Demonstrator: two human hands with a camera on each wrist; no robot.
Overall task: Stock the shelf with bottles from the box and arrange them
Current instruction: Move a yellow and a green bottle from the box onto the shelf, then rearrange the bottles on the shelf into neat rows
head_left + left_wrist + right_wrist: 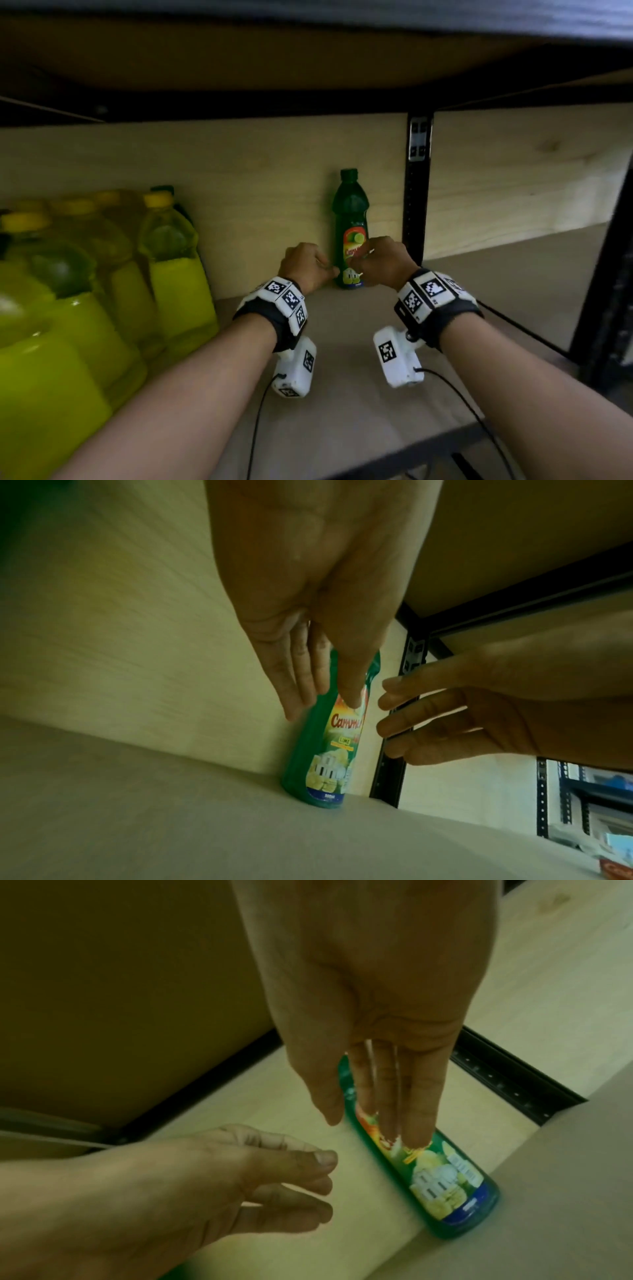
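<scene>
A green lime-juice bottle [350, 212] with a green cap stands upright on the shelf board [342, 359], close against the wooden back panel. My left hand [310, 262] is just left of its lower half and my right hand [380, 260] just right of it, partly covering the label. In the left wrist view the left hand [308, 615] has straight fingers lying along the bottle [322, 764]; whether they touch is unclear. The right hand [369, 1015] hangs with straight fingers in front of the bottle [445, 1183], gripping nothing.
Several large yellow-capped bottles [171, 260] of yellow liquid fill the shelf's left side. A black metal upright [416, 205] stands right behind the green bottle. The shelf above hangs low overhead. Bare board lies between the yellow bottles and the upright.
</scene>
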